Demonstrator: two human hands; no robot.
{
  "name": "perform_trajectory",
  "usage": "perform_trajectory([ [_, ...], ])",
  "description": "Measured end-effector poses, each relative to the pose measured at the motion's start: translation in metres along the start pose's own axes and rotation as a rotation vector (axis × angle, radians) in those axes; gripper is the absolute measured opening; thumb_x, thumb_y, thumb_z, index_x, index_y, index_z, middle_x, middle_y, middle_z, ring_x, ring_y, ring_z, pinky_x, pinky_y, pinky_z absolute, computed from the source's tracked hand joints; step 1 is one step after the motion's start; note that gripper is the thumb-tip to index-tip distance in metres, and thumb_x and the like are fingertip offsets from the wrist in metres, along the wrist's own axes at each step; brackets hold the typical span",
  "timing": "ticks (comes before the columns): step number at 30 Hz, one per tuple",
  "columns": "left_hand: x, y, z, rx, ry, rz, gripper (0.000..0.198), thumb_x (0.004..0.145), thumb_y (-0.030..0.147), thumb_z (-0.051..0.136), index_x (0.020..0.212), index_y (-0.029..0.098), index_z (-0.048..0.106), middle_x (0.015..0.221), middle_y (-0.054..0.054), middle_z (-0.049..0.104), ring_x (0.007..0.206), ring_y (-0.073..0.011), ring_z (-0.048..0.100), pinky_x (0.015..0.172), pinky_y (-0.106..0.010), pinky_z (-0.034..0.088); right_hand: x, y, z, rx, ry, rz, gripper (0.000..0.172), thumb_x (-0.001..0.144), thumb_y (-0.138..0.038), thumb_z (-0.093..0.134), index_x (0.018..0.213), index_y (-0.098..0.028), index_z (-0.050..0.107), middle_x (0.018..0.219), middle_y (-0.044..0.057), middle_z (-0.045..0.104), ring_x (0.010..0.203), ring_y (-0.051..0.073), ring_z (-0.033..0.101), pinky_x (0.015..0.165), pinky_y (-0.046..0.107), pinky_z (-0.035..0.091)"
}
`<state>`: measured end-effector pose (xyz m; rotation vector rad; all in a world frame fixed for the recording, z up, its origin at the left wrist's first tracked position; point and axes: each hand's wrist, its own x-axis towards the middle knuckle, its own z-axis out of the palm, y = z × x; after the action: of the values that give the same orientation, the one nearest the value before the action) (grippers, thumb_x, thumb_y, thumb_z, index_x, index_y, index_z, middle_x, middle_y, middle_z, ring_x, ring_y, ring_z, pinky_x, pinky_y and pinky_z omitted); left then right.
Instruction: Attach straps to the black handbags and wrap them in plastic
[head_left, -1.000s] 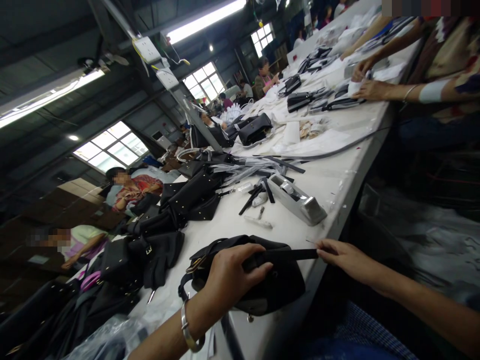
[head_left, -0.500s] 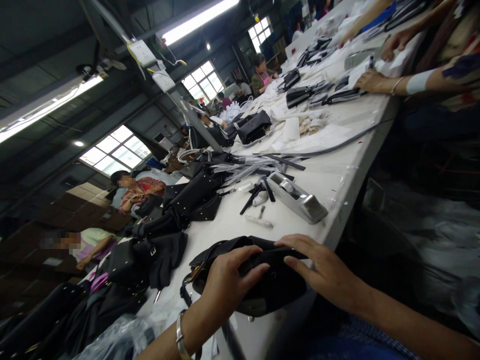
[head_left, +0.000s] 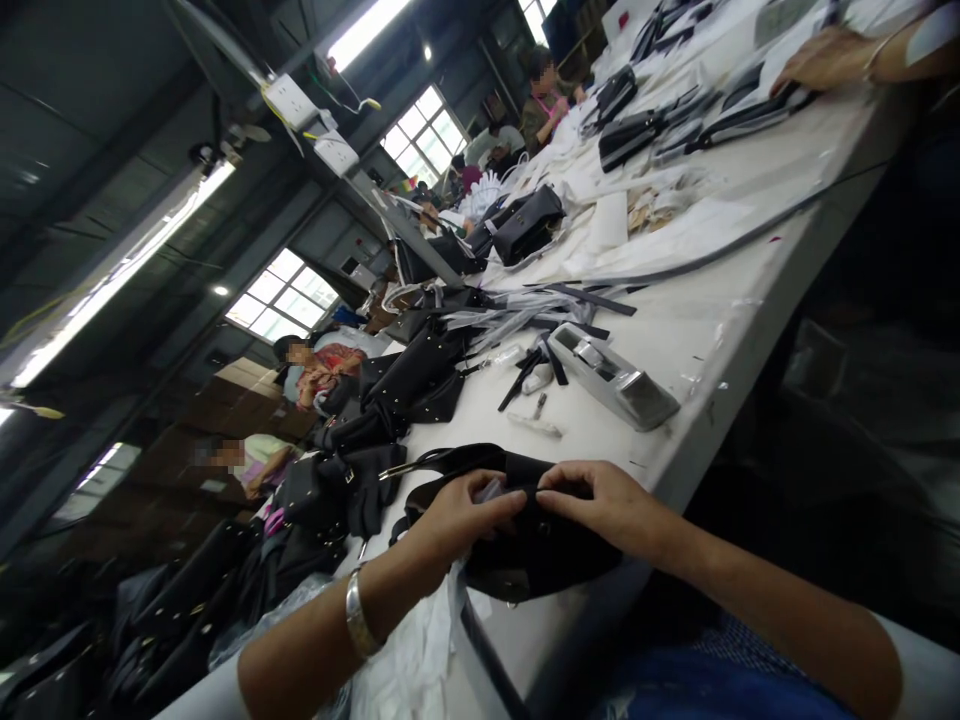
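Note:
A black handbag [head_left: 544, 560] lies at the near edge of the white table, its upper side towards me. My left hand [head_left: 469, 510] is at the bag's left part, thumb and fingers closed on its top edge. A bit of pale, crumpled material [head_left: 491, 490] shows between those fingers; I cannot tell what it is. With thumb and fingertips pinched, my right hand [head_left: 600, 500] grips the same edge a little further right. A gold-coloured metal piece [head_left: 397, 470] sticks out at the bag's left end. A dark strap [head_left: 487, 645] hangs below the bag.
Beyond the bag stands a grey tape dispenser [head_left: 615, 380], with short black straps [head_left: 529, 375] beside it. Black bags [head_left: 416, 385] are piled on the left, with clear plastic [head_left: 270, 620] nearer me. A co-worker's hand [head_left: 825, 60] is at the far right; other people sit across the table.
My right hand has gone from spread fingers to a pinch on the bag's edge. The pale material now shows at my left fingers. The whole view has shifted, with my head turned somewhat left.

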<state>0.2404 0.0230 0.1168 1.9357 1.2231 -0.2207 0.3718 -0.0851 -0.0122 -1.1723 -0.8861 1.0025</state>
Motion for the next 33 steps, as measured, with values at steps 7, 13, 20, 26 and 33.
perform_trajectory([
  [7, -0.002, 0.003, -0.001, -0.016, -0.023, 0.059, 0.04, 0.075, 0.046, 0.078, 0.097, 0.014, 0.068, 0.084, -0.002, 0.065, 0.076, -0.0145, 0.063, 0.066, -0.023, 0.049, 0.0, 0.009, 0.003, 0.03, 0.017, 0.018, 0.025, 0.082, -0.041, 0.066, 0.09, -0.019, 0.073, 0.081, 0.002, 0.072, 0.078, 0.019, 0.064, 0.072, 0.029, 0.047],
  [13, -0.007, 0.009, 0.003, 0.078, 0.006, 0.112, 0.035, 0.076, 0.04, 0.075, 0.098, 0.013, 0.069, 0.086, -0.003, 0.069, 0.077, -0.016, 0.063, 0.065, -0.023, 0.047, -0.001, 0.018, 0.01, 0.061, 0.075, 0.001, 0.023, 0.08, -0.042, 0.07, 0.083, -0.02, 0.066, 0.078, 0.001, 0.069, 0.073, 0.017, 0.062, 0.066, 0.026, 0.045],
  [20, -0.004, -0.002, 0.011, 0.073, 0.092, 0.152, 0.027, 0.078, 0.029, 0.069, 0.1, 0.014, 0.068, 0.092, -0.004, 0.071, 0.086, -0.0195, 0.065, 0.07, -0.025, 0.05, -0.003, 0.013, 0.013, -0.027, 0.097, 0.011, 0.019, 0.081, -0.039, 0.069, 0.081, -0.021, 0.065, 0.078, 0.0, 0.069, 0.075, 0.018, 0.061, 0.069, 0.027, 0.043],
  [26, -0.001, -0.013, 0.015, 0.006, 0.106, 0.14, 0.032, 0.078, 0.033, 0.07, 0.104, 0.015, 0.066, 0.097, -0.005, 0.071, 0.095, -0.0227, 0.066, 0.076, -0.028, 0.051, -0.005, 0.015, 0.012, -0.08, 0.093, -0.03, 0.017, 0.084, -0.038, 0.066, 0.086, -0.022, 0.064, 0.077, -0.002, 0.065, 0.075, 0.018, 0.06, 0.068, 0.027, 0.042],
  [33, -0.004, -0.009, 0.02, 0.057, 0.165, 0.198, 0.024, 0.074, 0.025, 0.068, 0.095, 0.015, 0.065, 0.086, -0.002, 0.067, 0.084, -0.0197, 0.063, 0.071, -0.026, 0.049, -0.007, 0.018, 0.017, -0.153, 0.105, -0.034, 0.017, 0.085, -0.039, 0.065, 0.085, -0.022, 0.063, 0.078, -0.002, 0.066, 0.076, 0.018, 0.06, 0.068, 0.028, 0.042],
])
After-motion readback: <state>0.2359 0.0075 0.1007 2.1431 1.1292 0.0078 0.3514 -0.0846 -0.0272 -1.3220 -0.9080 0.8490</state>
